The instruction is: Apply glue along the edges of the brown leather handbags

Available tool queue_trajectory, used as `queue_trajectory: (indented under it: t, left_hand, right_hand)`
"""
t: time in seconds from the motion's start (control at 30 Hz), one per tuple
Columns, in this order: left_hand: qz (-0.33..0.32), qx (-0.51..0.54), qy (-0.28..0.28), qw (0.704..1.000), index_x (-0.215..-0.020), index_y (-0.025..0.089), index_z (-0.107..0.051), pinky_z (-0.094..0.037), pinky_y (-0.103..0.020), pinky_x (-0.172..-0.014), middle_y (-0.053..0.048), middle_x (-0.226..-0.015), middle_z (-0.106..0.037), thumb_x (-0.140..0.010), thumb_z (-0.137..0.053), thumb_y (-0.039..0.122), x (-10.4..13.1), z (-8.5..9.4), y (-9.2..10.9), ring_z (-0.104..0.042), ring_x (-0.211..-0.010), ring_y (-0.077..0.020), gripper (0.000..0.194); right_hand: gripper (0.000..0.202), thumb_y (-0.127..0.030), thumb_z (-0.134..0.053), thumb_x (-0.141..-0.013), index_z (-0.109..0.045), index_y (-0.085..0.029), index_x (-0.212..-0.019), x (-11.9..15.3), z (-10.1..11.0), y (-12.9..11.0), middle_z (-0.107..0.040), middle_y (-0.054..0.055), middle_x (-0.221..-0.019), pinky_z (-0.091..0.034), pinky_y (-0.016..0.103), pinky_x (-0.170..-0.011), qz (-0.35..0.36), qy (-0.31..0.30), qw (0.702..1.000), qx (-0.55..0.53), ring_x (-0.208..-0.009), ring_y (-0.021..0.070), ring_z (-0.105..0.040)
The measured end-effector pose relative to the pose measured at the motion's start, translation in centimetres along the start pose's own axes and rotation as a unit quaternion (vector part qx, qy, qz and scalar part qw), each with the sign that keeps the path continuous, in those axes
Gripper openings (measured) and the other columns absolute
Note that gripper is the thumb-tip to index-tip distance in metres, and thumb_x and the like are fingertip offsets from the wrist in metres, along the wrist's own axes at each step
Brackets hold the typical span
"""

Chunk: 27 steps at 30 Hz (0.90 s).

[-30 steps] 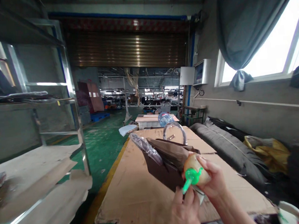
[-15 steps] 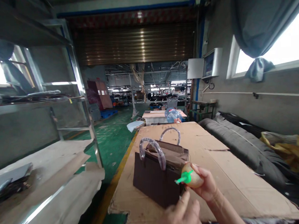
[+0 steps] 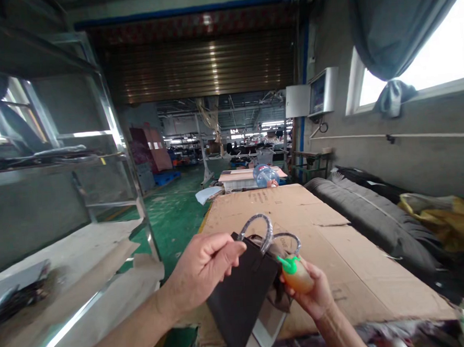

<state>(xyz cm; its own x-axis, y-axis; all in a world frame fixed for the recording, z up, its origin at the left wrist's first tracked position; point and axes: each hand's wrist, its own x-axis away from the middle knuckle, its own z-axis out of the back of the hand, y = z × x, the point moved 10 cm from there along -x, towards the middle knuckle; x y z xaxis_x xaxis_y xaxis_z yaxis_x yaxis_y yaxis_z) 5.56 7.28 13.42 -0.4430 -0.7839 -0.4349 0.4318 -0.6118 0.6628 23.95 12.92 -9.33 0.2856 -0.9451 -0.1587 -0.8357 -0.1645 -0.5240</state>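
Note:
A dark handbag point(image 3: 245, 290) with two plastic-wrapped handles stands tilted at the near edge of the cardboard-covered table point(image 3: 340, 271). My right hand point(image 3: 316, 294) is wrapped round a small bottle point(image 3: 299, 278) with a green nozzle cap and amber contents, at the bag's right side. Over the bag's upper left corner is my left hand point(image 3: 206, 269), its fingers curled and thumb pressed against them; whether something small is between them is hidden. White and grey material shows under the bag's lower right side.
Grey padded rolls point(image 3: 377, 227) lie along the right wall beside a yellow sack point(image 3: 442, 215). A metal rack point(image 3: 139, 200) is at the left. Beyond the table's far end sits a large blue water bottle point(image 3: 266, 176).
My left hand has risen from the bag's lower front to its upper left. The bag has turned and tilted toward the near edge. My right hand still holds the bottle.

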Motion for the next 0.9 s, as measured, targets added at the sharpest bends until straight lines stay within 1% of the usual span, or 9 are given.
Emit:
queue_trajectory:
  t: [0.1,0.17,0.23,0.3,0.4,0.5,0.6,0.77,0.9]
  left_hand:
    - [0.041,-0.006,0.03,0.999,-0.088,0.02,-0.059,-0.052,-0.026,-0.061,0.001,-0.073,-0.066,-0.107,-0.034,0.037,-1.6,-0.2,-2.5,-0.064,-0.061,-0.013,0.036]
    - [-0.016,-0.078,0.035,0.996,-0.113,0.018,-0.058,-0.057,-0.036,-0.088,-0.008,-0.107,-0.072,-0.099,-0.04,0.018,-3.2,-0.6,-2.1,-0.071,-0.097,-0.0189,0.024]
    - [-0.113,-0.182,-0.023,0.977,-0.138,0.017,-0.049,-0.045,-0.048,-0.115,-0.015,-0.146,-0.057,-0.079,-0.05,0.003,-4.4,-2.2,-0.9,-0.051,-0.139,-0.0263,0.06]
    - [-0.193,-0.285,-0.124,0.931,-0.144,0.019,-0.048,-0.027,-0.062,-0.125,-0.015,-0.163,-0.039,-0.065,-0.057,0.0,-4.6,-4.4,-0.2,-0.027,-0.154,-0.0356,0.082]
    - [-0.218,-0.401,-0.242,0.856,-0.107,0.019,-0.07,-0.02,-0.073,-0.122,-0.013,-0.136,-0.067,-0.07,-0.063,0.002,-4.0,-5.8,-1.1,-0.05,-0.139,-0.0401,0.042]
    - [-0.174,-0.484,-0.276,0.812,-0.083,0.019,-0.068,-0.052,-0.053,-0.102,-0.007,-0.087,-0.077,-0.087,-0.057,0.007,-3.9,-4.4,-2.8,-0.074,-0.093,-0.0294,0.017]
    - [-0.142,-0.549,-0.235,0.789,-0.087,0.02,-0.067,-0.056,-0.037,-0.069,-0.006,-0.082,-0.076,-0.093,-0.055,0.008,-4.9,-1.2,-3.3,-0.075,-0.081,-0.0288,0.018]
    - [-0.152,-0.616,-0.124,0.763,-0.092,0.019,-0.066,-0.056,-0.038,-0.071,-0.005,-0.085,-0.074,-0.097,-0.051,0.007,-6.7,3.4,0.3,-0.073,-0.082,-0.0285,0.02]
    - [-0.122,-0.654,-0.088,0.742,-0.099,0.018,-0.068,-0.057,-0.041,-0.073,-0.006,-0.085,-0.072,-0.092,-0.051,0.002,-5.0,3.9,2.5,-0.072,-0.081,-0.0294,0.025]
  right_hand:
    - [0.027,-0.034,-0.086,-0.077,-0.074,-0.014,-0.09,0.1,0.5,0.4,-0.076,0.011,-0.078,-0.059,0.026,-0.047,-0.008,0.003,1.0,0.014,-0.07,0.0267,-0.074]
    - [0.029,-0.035,-0.089,-0.074,-0.074,-0.013,-0.086,0.1,0.3,0.8,-0.075,0.011,-0.075,-0.059,0.027,-0.044,-0.02,0.002,1.0,0.025,-0.064,0.0267,-0.074]
    - [0.032,-0.035,-0.091,-0.072,-0.075,-0.012,-0.086,-0.1,-0.2,1.3,-0.074,0.01,-0.073,-0.058,0.028,-0.041,-0.031,0.002,0.999,0.034,-0.058,0.0257,-0.072]
    - [0.033,-0.033,-0.092,-0.073,-0.076,-0.011,-0.092,-0.3,-0.9,1.7,-0.073,0.01,-0.073,-0.058,0.03,-0.04,-0.04,0.003,0.998,0.043,-0.054,0.0249,-0.071]
    - [0.04,-0.031,-0.094,-0.069,-0.076,-0.008,-0.096,-0.9,-2.0,2.2,-0.073,0.011,-0.075,-0.059,0.031,-0.038,-0.038,0.006,0.998,0.047,-0.053,0.0248,-0.07]
    - [0.042,-0.034,-0.097,-0.065,-0.076,-0.008,-0.091,-2.4,-2.8,2.0,-0.073,0.01,-0.071,-0.058,0.03,-0.038,-0.012,0.009,0.999,0.042,-0.052,0.0238,-0.07]
    - [0.04,-0.038,-0.097,-0.066,-0.076,-0.011,-0.086,-4.9,-3.3,1.0,-0.075,0.009,-0.071,-0.059,0.026,-0.042,0.03,0.012,0.999,0.028,-0.057,0.0218,-0.072]
    - [0.039,-0.04,-0.095,-0.068,-0.077,-0.015,-0.091,-9.6,-5.3,-1.3,-0.078,0.007,-0.078,-0.06,0.023,-0.05,0.088,-0.014,0.996,-0.003,-0.061,0.0197,-0.073]
    - [0.039,-0.041,-0.094,-0.071,-0.077,-0.016,-0.097,-11.4,-6.8,-2.8,-0.079,0.006,-0.087,-0.063,0.026,-0.06,0.103,-0.05,0.993,-0.012,-0.069,0.0201,-0.074]
